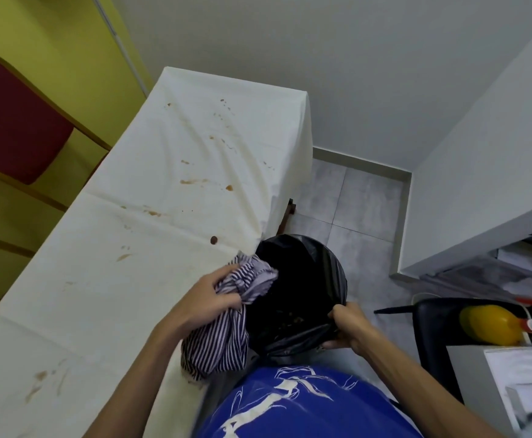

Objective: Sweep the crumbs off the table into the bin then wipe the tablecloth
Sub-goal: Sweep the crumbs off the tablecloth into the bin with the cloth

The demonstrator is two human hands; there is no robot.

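Note:
A white tablecloth (106, 279) covers a long table and carries brown smears and several small crumbs, one dark round crumb (213, 239) near its right edge. My left hand (209, 298) is shut on a bunched purple-and-white striped cloth (226, 327) at the table's right edge, its tip hanging over the bin's mouth. The bin (302, 279), lined with a black bag, sits against the table edge with crumbs (290, 320) inside. My right hand (350, 327) grips the bag's near rim.
A yellow spray bottle with a red-and-white trigger (492, 324) lies on a black chair at the right. A white counter (479, 200) stands beyond it. Red-cushioned chairs (15, 128) line the table's left side. Grey tiled floor (353, 210) lies past the bin.

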